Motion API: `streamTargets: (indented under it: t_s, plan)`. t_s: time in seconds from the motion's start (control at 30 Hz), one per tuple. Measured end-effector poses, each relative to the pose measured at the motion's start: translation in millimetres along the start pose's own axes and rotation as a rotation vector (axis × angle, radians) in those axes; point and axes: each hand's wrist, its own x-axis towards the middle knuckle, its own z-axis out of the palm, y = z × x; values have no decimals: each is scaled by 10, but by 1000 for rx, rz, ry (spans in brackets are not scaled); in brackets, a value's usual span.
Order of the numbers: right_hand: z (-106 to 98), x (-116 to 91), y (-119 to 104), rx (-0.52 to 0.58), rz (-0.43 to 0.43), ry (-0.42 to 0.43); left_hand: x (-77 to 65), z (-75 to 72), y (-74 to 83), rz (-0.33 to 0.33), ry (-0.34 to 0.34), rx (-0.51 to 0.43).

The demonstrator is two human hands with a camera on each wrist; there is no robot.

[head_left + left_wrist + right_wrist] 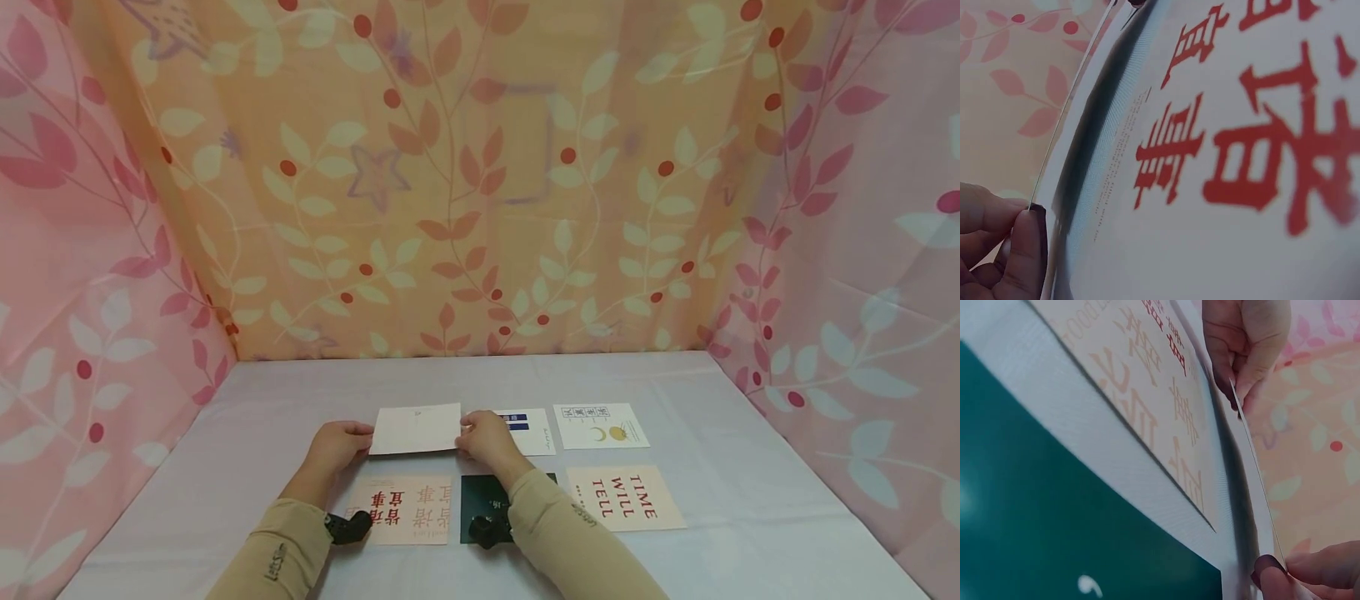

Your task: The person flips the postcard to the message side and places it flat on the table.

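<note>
- We see the left hand point(335, 446) pinching the left edge of a white card point(417, 429) between thumb and fingers.
- The right hand point(491, 442) pinches the same card's right edge — so it spans the gap between both hands.
- We find that card in the back row, at its left end, with a small faint mark near its top edge; the wrist views show a shadow on the cloth point(487, 379) along it.
- Just nearer to us than the held card lies the red-print card point(405, 510), flat on the cloth.
- Beside that we see the green card point(478, 493), partly covered from view by the right forearm and its black wrist camera point(489, 531).
- To the right of the green one lies the TIME WILL TELL card point(626, 498), set at a slight slant.
- Behind the right hand we make out the blue-block card point(534, 433), its left part hidden.
- Farthest right in the back row is the moon card point(600, 427) — gold print on white.
</note>
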Motion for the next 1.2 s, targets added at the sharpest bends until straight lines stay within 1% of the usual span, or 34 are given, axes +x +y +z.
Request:
streamTargets:
  t_s: [0.23,0.4,0.57,0.83,1.2]
  plan:
    - [14,-5,-10,-46,-23,11,-5,-6,-12,-23,1,39]
    - [16,4,-15,-57,-40,8,-16,-10,2,-8,-2,60]
    - [21,7,11,-41,-20,-28,-14,-14,-9,-12,-4,81]
    - [20,0,34,-19,9,-38,-18,-6,-34,-4,-7,116]
    - [19,-18,13,-20,12,-59,-34,-11,-16,5,8,180]
